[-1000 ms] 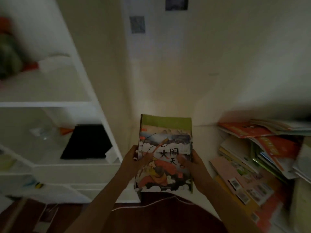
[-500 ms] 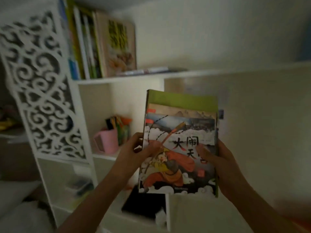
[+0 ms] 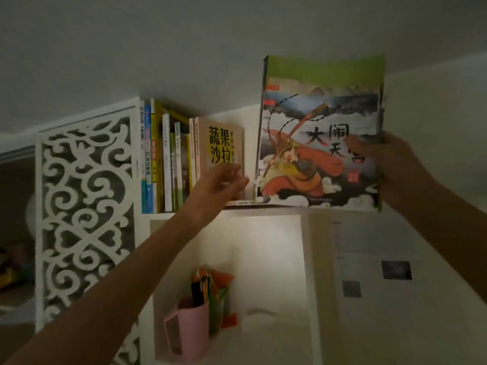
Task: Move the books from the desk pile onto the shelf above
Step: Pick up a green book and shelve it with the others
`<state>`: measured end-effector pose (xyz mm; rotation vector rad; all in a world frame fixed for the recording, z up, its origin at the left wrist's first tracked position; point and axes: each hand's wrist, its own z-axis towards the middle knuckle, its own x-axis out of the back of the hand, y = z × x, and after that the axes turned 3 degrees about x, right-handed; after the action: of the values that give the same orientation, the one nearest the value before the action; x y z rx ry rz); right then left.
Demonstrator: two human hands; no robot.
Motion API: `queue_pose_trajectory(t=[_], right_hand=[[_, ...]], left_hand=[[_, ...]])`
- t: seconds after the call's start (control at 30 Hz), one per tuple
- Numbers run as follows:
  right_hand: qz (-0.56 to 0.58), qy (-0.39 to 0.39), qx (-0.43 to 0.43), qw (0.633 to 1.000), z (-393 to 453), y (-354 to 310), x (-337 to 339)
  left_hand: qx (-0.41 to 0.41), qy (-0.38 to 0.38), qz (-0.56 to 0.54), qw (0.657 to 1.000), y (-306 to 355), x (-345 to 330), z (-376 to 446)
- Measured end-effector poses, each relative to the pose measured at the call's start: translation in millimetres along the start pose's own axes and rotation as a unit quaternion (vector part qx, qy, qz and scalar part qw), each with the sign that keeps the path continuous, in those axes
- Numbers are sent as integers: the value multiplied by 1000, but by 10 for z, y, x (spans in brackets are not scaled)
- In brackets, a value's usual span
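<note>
Our right hand [image 3: 390, 164] pinches the picture book [image 3: 320, 130] by its right edge, upright, long axis vertical, at the shelf [image 3: 263, 206] lip. Our left hand [image 3: 221, 183], fingers relaxed, seems to touch the row of books [image 3: 184, 156] standing just left of it, where the gap lies.

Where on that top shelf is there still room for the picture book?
Free: the stretch right of the tan cookbook, where the right hand holds the picture book. Crowded: the upright row by the carved panel; the left hand touches the cookbook.
</note>
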<state>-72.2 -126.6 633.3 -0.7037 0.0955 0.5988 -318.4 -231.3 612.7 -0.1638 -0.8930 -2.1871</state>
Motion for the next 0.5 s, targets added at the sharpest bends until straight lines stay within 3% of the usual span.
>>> queue_pose_trajectory(t=[0.13, 0.3, 0.5], right_hand=[[-34, 61, -38, 997, 459, 147, 238], [-20, 80, -63, 995, 720, 382, 444], [-12, 75, -52, 996, 871, 404, 607]], left_hand=[[-2, -119, 134, 984, -499, -63, 428], [-43, -198, 223, 954, -713, -266, 698], [-111, -209, 282, 930, -822, -324, 832]])
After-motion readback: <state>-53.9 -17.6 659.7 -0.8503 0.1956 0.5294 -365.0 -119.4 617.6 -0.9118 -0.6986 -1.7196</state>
